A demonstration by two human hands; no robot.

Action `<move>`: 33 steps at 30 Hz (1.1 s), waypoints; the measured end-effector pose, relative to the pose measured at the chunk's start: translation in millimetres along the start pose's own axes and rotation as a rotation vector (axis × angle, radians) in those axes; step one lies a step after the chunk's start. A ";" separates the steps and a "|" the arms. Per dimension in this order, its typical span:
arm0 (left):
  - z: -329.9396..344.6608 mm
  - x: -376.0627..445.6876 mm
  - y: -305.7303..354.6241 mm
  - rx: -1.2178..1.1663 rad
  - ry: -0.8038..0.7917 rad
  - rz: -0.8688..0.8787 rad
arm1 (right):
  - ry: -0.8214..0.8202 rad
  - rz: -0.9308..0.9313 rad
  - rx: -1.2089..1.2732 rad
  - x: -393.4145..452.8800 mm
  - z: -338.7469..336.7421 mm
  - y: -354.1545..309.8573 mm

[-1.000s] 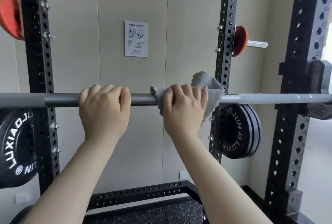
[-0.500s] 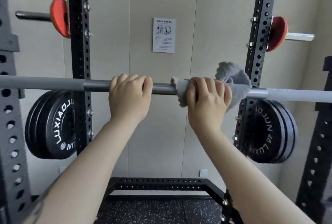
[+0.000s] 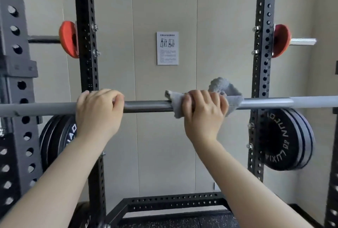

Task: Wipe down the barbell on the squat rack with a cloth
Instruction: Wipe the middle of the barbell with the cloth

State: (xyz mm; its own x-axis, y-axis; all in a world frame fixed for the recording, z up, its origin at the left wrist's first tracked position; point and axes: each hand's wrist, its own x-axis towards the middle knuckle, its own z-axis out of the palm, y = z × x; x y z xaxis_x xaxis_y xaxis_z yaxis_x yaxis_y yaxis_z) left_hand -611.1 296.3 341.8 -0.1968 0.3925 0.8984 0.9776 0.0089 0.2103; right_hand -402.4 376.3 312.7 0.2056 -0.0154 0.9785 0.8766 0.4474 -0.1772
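- The barbell (image 3: pixel 148 106) lies level across the squat rack, in front of the person at about chest-to-face height, its long axis running straight left to right across the view; any wiping stroke has to travel along that line.
- The right hand (image 3: pixel 204 113) is clenched over the bar from above with the grey cloth (image 3: pixel 232 97) wrapped between palm and steel; loose cloth bunches up behind the knuckles and hangs a little below the bar on either side of the fist.
- The left hand (image 3: pixel 99 111) grasps the bare bar, fingers curled over the top, with no cloth under it. It looks like a steadying hold, keeping the bar from rolling.
- Between the two hands runs a short dark stretch of shaft; this is the only room for a leftward stroke before the cloth meets the left hand.
- To the right, the paler shaft continues clear past the right rear upright (image 3: pixel 263 44) toward the edge of view, so the longer run lies that way, and the right hand is the nearer one to it.
- The rear uprights and the stored weight plates (image 3: pixel 290 140) stand behind the bar, not touching it, so they should not block a slide.
- Likely limit: the nearer front upright (image 3: pixel 16 81) at far left, where the bar seems to rest; the exact hook is hard to make out.
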 end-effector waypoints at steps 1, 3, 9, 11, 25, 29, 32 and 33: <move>0.0 2.5 -6.8 -0.003 -0.005 -0.017 | -0.035 -0.090 0.012 -5.0 -0.5 -6.4; 1.6 4.9 -17.2 -0.016 -0.021 -0.021 | -0.140 -0.342 -0.017 -2.5 -10.3 11.3; 1.4 -0.2 -23.3 -0.045 0.004 0.058 | -0.282 -0.289 -0.103 21.5 -39.0 87.7; 4.6 -0.8 -21.5 -0.076 0.048 0.056 | -0.162 0.012 -0.078 13.4 -31.1 56.2; 11.7 -5.4 -27.2 -0.123 0.094 0.100 | -0.209 0.172 -0.068 11.4 -17.9 -39.6; 11.0 -7.2 -28.4 -0.116 0.087 0.122 | -0.424 0.160 -0.300 13.5 8.7 -90.1; 7.6 -4.8 -34.3 -0.096 0.061 0.179 | -0.519 -0.242 -0.234 6.8 2.1 -101.5; 6.1 -3.1 -38.5 -0.100 0.048 0.199 | -0.522 -0.304 -0.183 10.6 -1.9 -93.6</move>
State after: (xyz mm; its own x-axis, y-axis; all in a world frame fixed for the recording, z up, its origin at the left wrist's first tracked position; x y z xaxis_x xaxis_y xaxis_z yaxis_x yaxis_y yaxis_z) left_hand -647.6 300.3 328.5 -0.0061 0.3328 0.9430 0.9858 -0.1563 0.0615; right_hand -481.5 332.6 339.4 -0.2637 0.3414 0.9022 0.9322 0.3305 0.1474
